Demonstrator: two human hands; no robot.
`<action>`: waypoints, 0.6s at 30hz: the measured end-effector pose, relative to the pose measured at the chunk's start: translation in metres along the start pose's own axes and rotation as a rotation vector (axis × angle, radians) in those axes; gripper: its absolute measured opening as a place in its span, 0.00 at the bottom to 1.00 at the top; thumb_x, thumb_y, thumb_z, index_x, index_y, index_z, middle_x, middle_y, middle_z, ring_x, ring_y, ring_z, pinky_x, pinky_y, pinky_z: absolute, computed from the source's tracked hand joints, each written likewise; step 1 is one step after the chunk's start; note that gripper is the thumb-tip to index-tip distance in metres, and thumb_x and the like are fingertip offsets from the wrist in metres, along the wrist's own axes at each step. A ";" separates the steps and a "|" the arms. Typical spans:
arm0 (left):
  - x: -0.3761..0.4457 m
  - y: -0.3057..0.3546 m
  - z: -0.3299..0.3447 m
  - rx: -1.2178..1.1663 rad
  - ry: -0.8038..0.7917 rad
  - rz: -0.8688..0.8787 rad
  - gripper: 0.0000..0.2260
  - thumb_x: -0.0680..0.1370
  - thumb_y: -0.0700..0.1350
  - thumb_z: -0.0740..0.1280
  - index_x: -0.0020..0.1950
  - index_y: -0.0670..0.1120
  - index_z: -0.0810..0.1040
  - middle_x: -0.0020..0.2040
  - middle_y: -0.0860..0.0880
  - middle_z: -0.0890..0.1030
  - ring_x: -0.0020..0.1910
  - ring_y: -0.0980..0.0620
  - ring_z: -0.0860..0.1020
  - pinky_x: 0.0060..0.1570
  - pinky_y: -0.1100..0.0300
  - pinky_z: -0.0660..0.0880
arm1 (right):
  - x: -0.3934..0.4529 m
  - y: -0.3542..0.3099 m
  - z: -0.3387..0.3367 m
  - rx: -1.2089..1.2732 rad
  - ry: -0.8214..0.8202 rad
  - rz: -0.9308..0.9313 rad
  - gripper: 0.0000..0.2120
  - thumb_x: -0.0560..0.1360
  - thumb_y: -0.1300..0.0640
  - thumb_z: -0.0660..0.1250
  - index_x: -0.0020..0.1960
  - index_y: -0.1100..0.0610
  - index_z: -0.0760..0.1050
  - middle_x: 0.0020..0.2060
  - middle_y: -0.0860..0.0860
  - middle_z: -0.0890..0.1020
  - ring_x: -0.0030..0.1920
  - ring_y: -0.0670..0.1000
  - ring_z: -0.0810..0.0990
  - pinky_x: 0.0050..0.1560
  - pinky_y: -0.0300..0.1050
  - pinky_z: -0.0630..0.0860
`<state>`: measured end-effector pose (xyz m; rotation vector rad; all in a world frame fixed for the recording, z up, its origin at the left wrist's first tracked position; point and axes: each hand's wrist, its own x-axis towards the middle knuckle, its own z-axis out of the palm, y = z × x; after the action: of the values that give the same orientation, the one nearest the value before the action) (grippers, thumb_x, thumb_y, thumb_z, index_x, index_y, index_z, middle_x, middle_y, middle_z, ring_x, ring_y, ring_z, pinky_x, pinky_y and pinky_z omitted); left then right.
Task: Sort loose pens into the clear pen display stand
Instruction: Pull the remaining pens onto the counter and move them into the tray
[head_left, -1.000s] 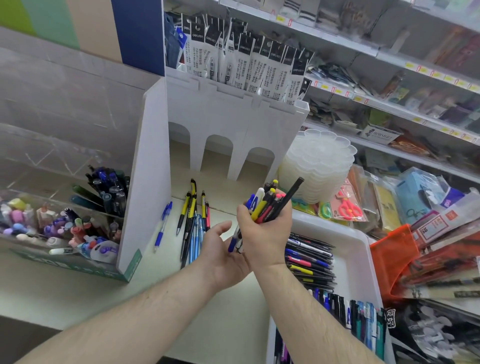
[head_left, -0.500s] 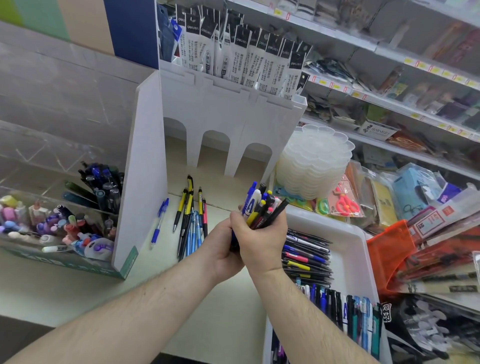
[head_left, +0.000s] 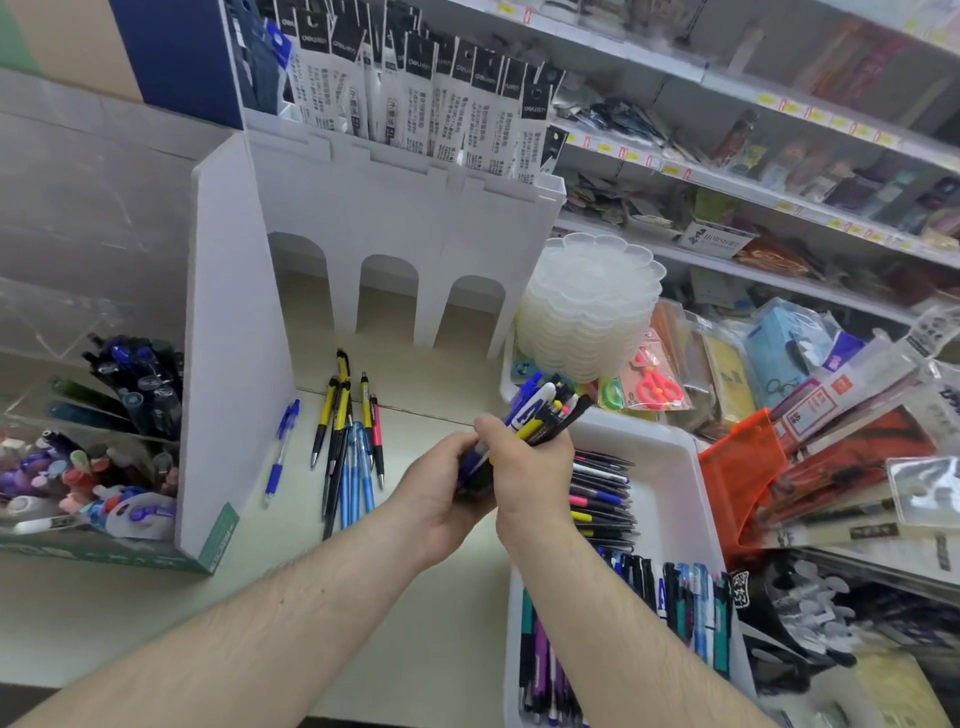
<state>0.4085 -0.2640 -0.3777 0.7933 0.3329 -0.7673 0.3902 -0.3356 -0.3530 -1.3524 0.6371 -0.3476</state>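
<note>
Pen bundle (head_left: 540, 415): held above the counter at centre, just left of the white tray (head_left: 670, 499); long axis slanted, upper ends pointing far-right, lower ends near-left.
Right hand (head_left: 530, 470): fingers curled tight round the bundle's middle.
Left hand (head_left: 441, 499): cupped round the bundle's lower ends, fingers curled on them.
Clear stand (head_left: 67, 374): far left, pens upright in it.
Loose pens (head_left: 348, 436): flat on the counter, lengthwise near-to-far.

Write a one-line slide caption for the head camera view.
Both hands, left hand and right hand, grip a bundle of pens above the white tray, loose pens lying alongside.
</note>
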 end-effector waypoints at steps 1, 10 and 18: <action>0.000 -0.001 0.002 0.032 0.004 -0.009 0.12 0.79 0.43 0.62 0.54 0.40 0.82 0.46 0.42 0.83 0.44 0.48 0.81 0.50 0.53 0.79 | 0.005 -0.003 -0.009 -0.014 0.002 0.004 0.13 0.68 0.68 0.72 0.38 0.56 0.70 0.28 0.51 0.72 0.30 0.51 0.73 0.35 0.44 0.74; 0.017 -0.005 0.001 0.188 0.102 -0.052 0.05 0.79 0.44 0.63 0.48 0.45 0.78 0.46 0.46 0.83 0.44 0.46 0.79 0.50 0.52 0.76 | 0.053 -0.047 -0.102 -0.678 -0.181 -0.076 0.10 0.71 0.66 0.73 0.48 0.61 0.74 0.34 0.55 0.76 0.32 0.53 0.76 0.30 0.42 0.76; 0.026 -0.008 0.007 0.277 0.154 -0.039 0.04 0.79 0.43 0.64 0.47 0.46 0.79 0.42 0.49 0.82 0.39 0.50 0.78 0.44 0.54 0.75 | 0.095 -0.026 -0.129 -1.664 -0.669 -0.092 0.14 0.67 0.57 0.71 0.51 0.49 0.74 0.44 0.48 0.82 0.46 0.53 0.80 0.46 0.48 0.80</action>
<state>0.4201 -0.2855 -0.3909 1.1135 0.3858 -0.8003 0.3896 -0.4977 -0.3604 -2.8670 0.1770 0.7775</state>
